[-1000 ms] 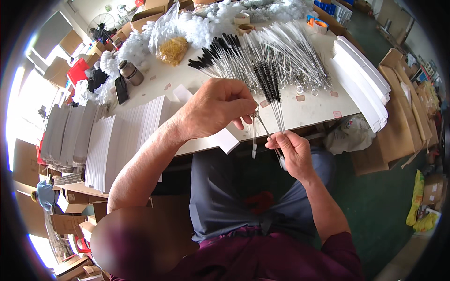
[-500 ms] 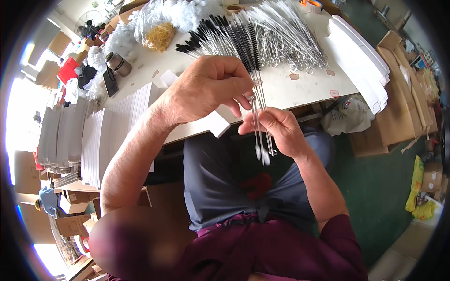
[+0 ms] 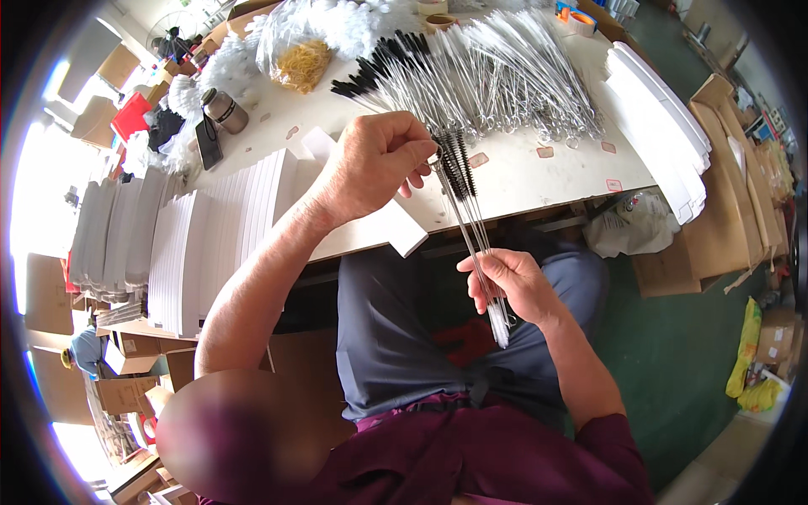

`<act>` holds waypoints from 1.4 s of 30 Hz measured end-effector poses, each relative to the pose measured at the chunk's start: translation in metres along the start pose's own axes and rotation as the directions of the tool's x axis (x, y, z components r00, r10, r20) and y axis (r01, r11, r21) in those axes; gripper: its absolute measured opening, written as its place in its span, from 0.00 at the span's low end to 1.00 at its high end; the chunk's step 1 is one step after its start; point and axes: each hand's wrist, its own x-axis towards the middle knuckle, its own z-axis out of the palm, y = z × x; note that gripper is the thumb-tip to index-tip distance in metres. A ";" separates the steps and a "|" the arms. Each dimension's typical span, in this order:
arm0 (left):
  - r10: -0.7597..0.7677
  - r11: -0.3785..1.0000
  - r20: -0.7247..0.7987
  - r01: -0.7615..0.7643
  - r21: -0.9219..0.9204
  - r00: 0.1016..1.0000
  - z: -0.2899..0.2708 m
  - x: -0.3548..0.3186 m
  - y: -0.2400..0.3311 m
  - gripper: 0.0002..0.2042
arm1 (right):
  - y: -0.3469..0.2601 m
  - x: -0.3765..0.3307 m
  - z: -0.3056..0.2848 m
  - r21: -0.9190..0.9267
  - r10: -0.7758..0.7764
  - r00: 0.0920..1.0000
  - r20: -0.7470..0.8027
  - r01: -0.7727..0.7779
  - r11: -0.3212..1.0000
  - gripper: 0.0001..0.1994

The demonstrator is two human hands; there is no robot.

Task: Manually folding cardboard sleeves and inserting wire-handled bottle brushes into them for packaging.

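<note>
The white counter (image 3: 564,177) spreads beyond the person's knees. A wide pile of brushes (image 3: 497,80), black bristles at its left, lies across its far middle; upright white boxes (image 3: 217,244) line its left side. The held brushes (image 3: 476,225) slant over the near edge between both hands, black bristles upward, white tips down. The left hand (image 3: 379,164) has its grip pinched on their upper wire loops; the right hand (image 3: 515,286) has its grip closed around the lower shafts. Beyond the boxes, a flask (image 3: 225,112) stands beside a phone (image 3: 208,143).
</note>
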 end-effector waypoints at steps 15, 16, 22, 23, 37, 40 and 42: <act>-0.065 0.995 -0.160 0.051 -0.088 0.985 0.009 -0.002 -0.034 0.08 | 0.016 -0.006 0.004 -0.079 -0.029 0.991 -0.132 0.018 0.997 0.23; -0.065 0.995 -0.160 0.051 -0.089 0.985 0.011 -0.003 -0.034 0.08 | 0.018 -0.006 0.003 -0.079 -0.028 0.991 -0.132 0.017 0.997 0.23; 0.457 0.800 -0.144 -0.334 0.499 0.878 0.033 -0.024 -0.034 0.04 | 0.023 -0.006 -0.002 -0.314 -0.141 0.974 -0.177 0.080 0.946 0.22; 0.569 0.550 0.086 -0.457 0.699 0.818 0.029 -0.027 -0.031 0.06 | 0.019 -0.008 -0.002 -0.292 -0.087 0.974 -0.209 0.023 0.956 0.20; 0.145 0.409 0.206 -0.248 0.878 0.968 0.006 -0.049 -0.115 0.48 | 0.001 -0.021 -0.038 -0.266 0.029 0.955 -0.295 -0.111 0.958 0.23; 0.213 0.429 0.247 -0.317 0.846 0.945 0.007 -0.045 -0.133 0.41 | 0.003 -0.023 -0.041 -0.264 0.028 0.951 -0.307 -0.114 0.958 0.23; 0.280 0.475 0.270 -0.378 0.795 0.921 0.016 -0.048 -0.134 0.32 | 0.003 -0.026 -0.044 -0.253 0.037 0.949 -0.312 -0.121 0.960 0.23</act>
